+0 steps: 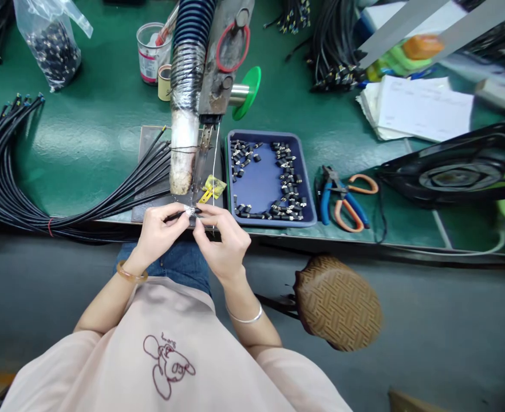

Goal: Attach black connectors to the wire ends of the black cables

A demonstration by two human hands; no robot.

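Note:
My left hand (pixel 162 229) pinches the end of a black cable at the table's front edge. Against it, my right hand (pixel 223 234) pinches a small black connector (pixel 196 210), its fingertips almost touching those of my left hand. A metal-wrapped hose (pixel 186 114) hangs just above my fingers, beside a soldering fixture (pixel 224 63) with a thin white wire running down. Many black cables (pixel 102 209) lie in a bundle to the left. Right of my hands, a blue tray (pixel 308 214) holds several small black connectors (pixel 293 183). The exact contact between cable and connector is too small to tell.
Blue-handled pliers (pixel 327 197) and orange-handled cutters (pixel 349 212) lie right of the tray. Behind stand a cup (pixel 149 63), a small tin (pixel 164 86) and a green spool (pixel 252 91). Papers (pixel 424 109) and a black fan-like device (pixel 454 171) are at right. A stool (pixel 340 303) stands below the edge.

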